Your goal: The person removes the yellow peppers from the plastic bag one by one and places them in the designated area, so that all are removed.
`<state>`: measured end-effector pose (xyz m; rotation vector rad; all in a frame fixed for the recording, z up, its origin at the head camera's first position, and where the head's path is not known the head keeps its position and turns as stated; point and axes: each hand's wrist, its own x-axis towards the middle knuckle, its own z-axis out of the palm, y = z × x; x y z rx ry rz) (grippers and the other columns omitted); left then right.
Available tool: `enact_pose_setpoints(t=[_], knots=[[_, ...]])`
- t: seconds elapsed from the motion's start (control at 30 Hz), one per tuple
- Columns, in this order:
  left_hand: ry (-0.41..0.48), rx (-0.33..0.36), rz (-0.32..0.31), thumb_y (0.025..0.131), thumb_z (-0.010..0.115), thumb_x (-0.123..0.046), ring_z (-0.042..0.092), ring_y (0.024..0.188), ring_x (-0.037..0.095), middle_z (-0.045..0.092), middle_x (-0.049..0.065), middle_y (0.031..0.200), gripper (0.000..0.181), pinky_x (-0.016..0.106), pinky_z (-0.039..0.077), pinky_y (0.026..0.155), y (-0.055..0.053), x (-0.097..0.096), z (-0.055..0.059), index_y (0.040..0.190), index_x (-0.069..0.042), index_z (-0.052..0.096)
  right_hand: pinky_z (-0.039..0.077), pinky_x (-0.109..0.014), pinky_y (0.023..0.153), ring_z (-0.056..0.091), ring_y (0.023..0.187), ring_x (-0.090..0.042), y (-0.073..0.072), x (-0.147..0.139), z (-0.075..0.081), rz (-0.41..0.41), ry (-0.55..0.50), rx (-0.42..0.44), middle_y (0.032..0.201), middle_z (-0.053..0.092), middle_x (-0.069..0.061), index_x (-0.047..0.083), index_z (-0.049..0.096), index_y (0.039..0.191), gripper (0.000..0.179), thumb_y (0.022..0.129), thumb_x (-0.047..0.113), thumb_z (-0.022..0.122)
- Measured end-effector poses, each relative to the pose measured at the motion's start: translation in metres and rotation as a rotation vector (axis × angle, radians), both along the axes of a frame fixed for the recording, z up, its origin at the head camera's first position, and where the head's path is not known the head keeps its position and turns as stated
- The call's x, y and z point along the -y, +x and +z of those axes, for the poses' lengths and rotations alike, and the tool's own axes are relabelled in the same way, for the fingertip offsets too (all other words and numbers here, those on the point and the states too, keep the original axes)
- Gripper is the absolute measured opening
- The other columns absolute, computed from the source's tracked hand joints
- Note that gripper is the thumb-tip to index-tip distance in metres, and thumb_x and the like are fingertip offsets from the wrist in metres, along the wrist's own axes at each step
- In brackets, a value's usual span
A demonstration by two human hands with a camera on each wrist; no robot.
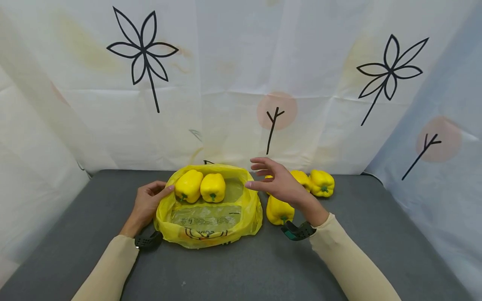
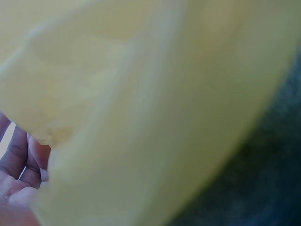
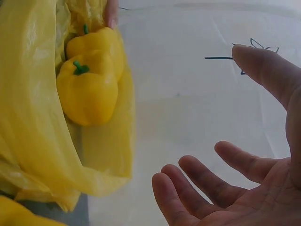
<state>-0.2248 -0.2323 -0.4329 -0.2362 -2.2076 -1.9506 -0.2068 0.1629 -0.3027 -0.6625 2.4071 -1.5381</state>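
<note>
A yellow plastic bag lies with its mouth spread wide on the grey table. Two yellow bell peppers with green stems, a left one and a right one, sit inside at its left. My left hand pinches the bag's left rim, the thumb on the edge; in the left wrist view the blurred yellow plastic hides much of that hand. Above the bag's right rim hovers my right hand, fingers spread. Its palm and fingers hold nothing in the right wrist view.
More yellow bell peppers lie right of the bag: a near one, a far-right one, and others partly behind my right hand. A white curtain with printed flowers hangs along the table's far edge.
</note>
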Motion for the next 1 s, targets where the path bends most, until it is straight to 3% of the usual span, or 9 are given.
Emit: enact_pose_setpoints(t=[0.37,1.0], knots=[[0.011,-0.002,-0.009,0.098,0.07,-0.017,0.066,0.082,0.011,0.07,-0.001,0.095,0.022,0.023,0.059,0.071,0.0,0.001,0.001,0.107,0.003,0.072,0.044,-0.052,0.108,0.046,0.138,-0.035,-0.022,0.03,-0.006,0.001,0.04,0.093,0.15,0.046,-0.014,0.019,0.043,0.153,0.069,0.093,0.031,0.076],[-0.003,0.003,-0.003,0.099,0.07,-0.017,0.066,0.081,0.011,0.07,-0.004,0.093,0.029,0.023,0.059,0.07,0.0,0.002,0.0,0.11,0.009,0.069,0.04,-0.053,0.11,0.044,0.138,-0.032,-0.055,0.075,-0.029,0.051,0.024,0.219,0.149,0.046,-0.016,0.017,0.049,0.15,0.066,0.093,0.032,0.077]])
